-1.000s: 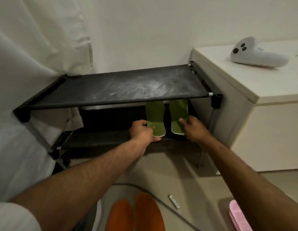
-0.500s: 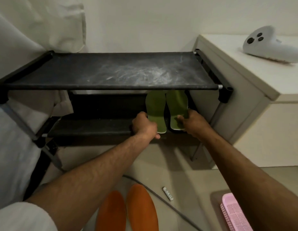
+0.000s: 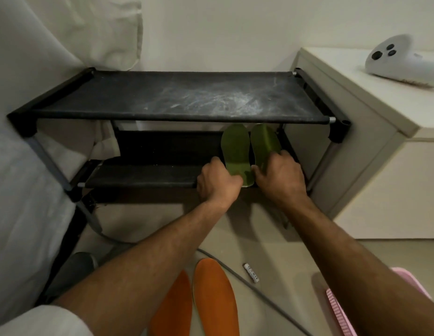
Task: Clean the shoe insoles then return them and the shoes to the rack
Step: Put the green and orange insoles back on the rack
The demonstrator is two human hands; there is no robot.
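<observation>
Where the top shelf of the rack overhangs, it cuts off the far tips of the two green insoles, which lie side by side on the lower shelf at its right end. Their near heels are covered by the hands. The left hand has its fingers curled round the heel of the left insole, and the right hand grips the heel of the right one; the fingertips themselves are out of sight. Two orange insoles lie on the floor in front, the left one partly behind the left forearm. A pink basket is cut off at the lower right edge, and the print on the small battery beside the grey cable is too small to read. Since half a second ago the hands have drawn closer together at the heels and the green pair sits nearer the shelf's front edge. A white controller rests on the cabinet.
</observation>
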